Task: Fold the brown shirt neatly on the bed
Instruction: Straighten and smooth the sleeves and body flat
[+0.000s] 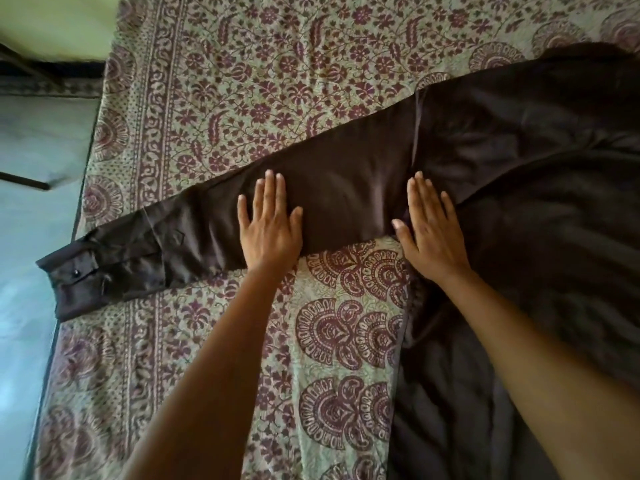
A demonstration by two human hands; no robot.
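Brown shirt (519, 150) spread on bed (277, 64), sleeve (207, 223) stretched left, cuff past edge. Your left hand (272, 226) flat mid-sleeve, right hand (431, 233) flat at armpit, fingers straight (smoothing before fold, likely). Nothing gripped.

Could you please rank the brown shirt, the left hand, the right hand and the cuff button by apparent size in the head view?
1. Dark brown glossy shirt
2. Left hand and right hand: they look alike, so unranked
3. Small dark round cuff button
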